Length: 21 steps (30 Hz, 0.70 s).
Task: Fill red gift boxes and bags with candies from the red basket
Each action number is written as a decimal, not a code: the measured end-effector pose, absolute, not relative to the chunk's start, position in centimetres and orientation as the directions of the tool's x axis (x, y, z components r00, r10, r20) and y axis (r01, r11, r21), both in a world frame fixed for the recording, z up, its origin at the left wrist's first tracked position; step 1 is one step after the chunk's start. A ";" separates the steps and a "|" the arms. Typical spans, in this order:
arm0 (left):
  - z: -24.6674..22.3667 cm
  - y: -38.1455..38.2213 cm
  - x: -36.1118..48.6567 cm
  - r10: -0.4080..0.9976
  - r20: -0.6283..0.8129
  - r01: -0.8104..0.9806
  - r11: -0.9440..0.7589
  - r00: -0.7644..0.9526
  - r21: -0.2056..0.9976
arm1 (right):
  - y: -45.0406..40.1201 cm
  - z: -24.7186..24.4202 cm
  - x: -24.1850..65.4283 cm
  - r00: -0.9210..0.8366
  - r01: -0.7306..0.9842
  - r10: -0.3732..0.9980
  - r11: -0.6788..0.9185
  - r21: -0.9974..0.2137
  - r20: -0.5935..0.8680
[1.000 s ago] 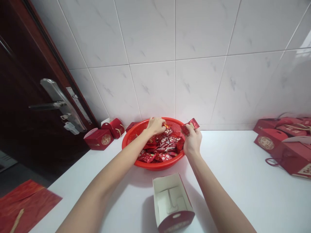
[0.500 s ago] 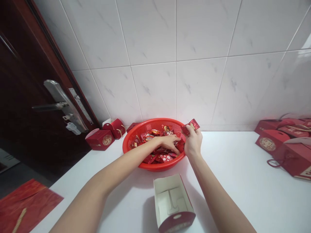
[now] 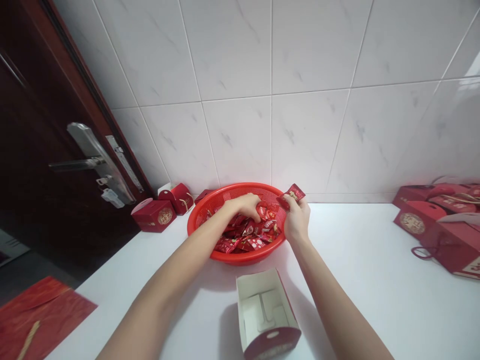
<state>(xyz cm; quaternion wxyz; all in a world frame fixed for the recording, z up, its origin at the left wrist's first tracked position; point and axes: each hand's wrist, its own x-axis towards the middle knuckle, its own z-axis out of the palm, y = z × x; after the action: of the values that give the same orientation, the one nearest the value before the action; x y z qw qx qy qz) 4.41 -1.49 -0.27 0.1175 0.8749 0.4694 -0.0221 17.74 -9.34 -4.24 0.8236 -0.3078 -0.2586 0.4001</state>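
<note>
A red plastic basket (image 3: 248, 258) with perforated sides holds many small red wrapped candies (image 3: 255, 244). My left hand (image 3: 245, 206) is inside it from the left, its thumb and forefinger apart over the wrappers beside a bright red packet; the other fingers are mostly hidden. At the basket's right rim, my right hand (image 3: 298, 220) pinches a shiny red candy packet (image 3: 295, 192) between thumb and fingers, held up just above the rim. In front of the basket stands an open-topped box (image 3: 273, 342), dark red outside and white inside, with nothing in it.
Small red gift boxes (image 3: 154, 216) stand left of the basket by the wall. More red boxes (image 3: 455, 245) with cord handles cluster at the right. A red paper bag (image 3: 47, 312) lies at the lower left. A dark door (image 3: 41, 150) with a metal handle borders the white table (image 3: 360, 265).
My left hand has moved left and back inside the basket, uncovering candies on the right side. The right hand still holds its packet, slightly turned. The open box has stayed put.
</note>
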 end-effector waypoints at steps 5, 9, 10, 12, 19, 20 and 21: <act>0.3 -0.2 1.7 0.907 -0.149 0.897 -0.344 0.394 0.278 | -9.1 -4.5 17.9 0.524 -0.481 0.834 0.459 -0.747 0.175; 0.3 0.3 0.5 0.907 -0.156 0.873 -0.312 0.391 0.374 | -9.0 -4.6 18.0 0.514 -0.494 0.841 0.453 -0.742 0.171; 0.3 0.4 0.3 0.910 -0.154 0.873 -0.306 0.386 0.380 | -9.0 -4.6 18.0 0.516 -0.491 0.839 0.454 -0.743 0.172; 0.4 0.6 -0.3 0.926 -0.134 0.883 -0.281 0.352 0.376 | -9.0 -4.6 18.0 0.520 -0.478 0.836 0.456 -0.751 0.177; 0.1 0.9 -0.8 0.958 0.060 0.910 -0.284 0.279 0.302 | -9.5 -4.0 17.7 0.524 -0.508 0.839 0.447 -0.736 0.149; -0.1 0.8 -0.4 0.941 0.085 0.885 -0.336 0.326 0.323 | -9.5 -3.9 17.7 0.524 -0.506 0.839 0.447 -0.738 0.148; -0.2 0.7 0.1 0.919 0.097 0.855 -0.391 0.382 0.340 | -9.5 -4.0 17.7 0.522 -0.501 0.839 0.446 -0.742 0.152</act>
<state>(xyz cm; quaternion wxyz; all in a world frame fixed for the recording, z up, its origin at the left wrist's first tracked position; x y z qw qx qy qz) 0.12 0.66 -0.21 0.1175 0.8228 0.5392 0.1358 17.67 -9.52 -3.96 0.8095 -0.3252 -0.2602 0.4139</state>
